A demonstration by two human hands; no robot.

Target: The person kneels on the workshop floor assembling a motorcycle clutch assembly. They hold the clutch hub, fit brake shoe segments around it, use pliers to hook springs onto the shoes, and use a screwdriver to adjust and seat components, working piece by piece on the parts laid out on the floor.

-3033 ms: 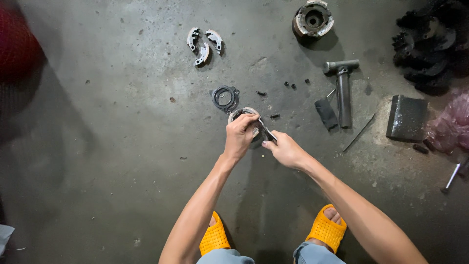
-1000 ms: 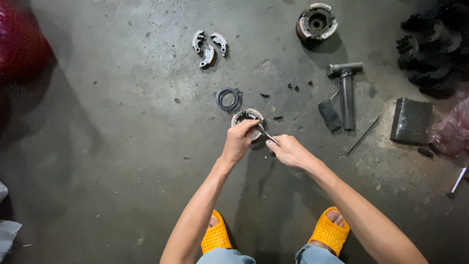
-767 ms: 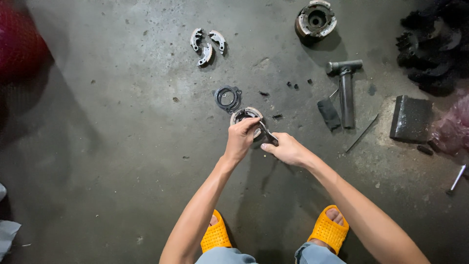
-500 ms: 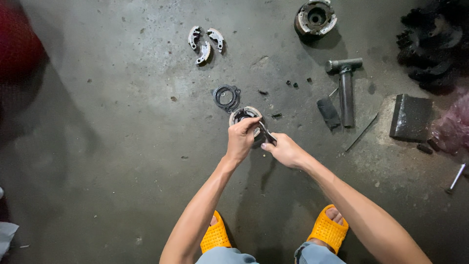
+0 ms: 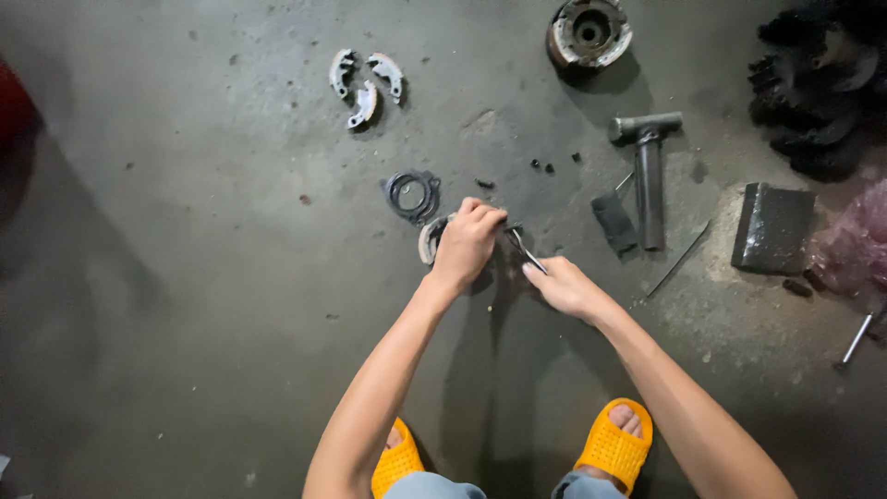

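My left hand (image 5: pixel 467 242) grips a round metal part (image 5: pixel 431 238) that rests on the concrete floor, its fingers curled over the rim. My right hand (image 5: pixel 565 285) holds a thin metal tool (image 5: pixel 525 249) whose tip reaches into that part under the left hand. Most of the part is hidden by my left hand. A dark ring-shaped plate (image 5: pixel 410 194) lies just up and left of it.
Three curved grey shoes (image 5: pixel 365 81) lie at the upper left. A round metal hub (image 5: pixel 588 31) sits at the top, a T-shaped metal tool (image 5: pixel 647 166), a dark block (image 5: pixel 772 227) and a thin rod (image 5: pixel 678 272) at the right. My orange sandals (image 5: pixel 612 445) are below.
Both hands stay on the round part and the tool with only small shifts. The view has drifted slightly.
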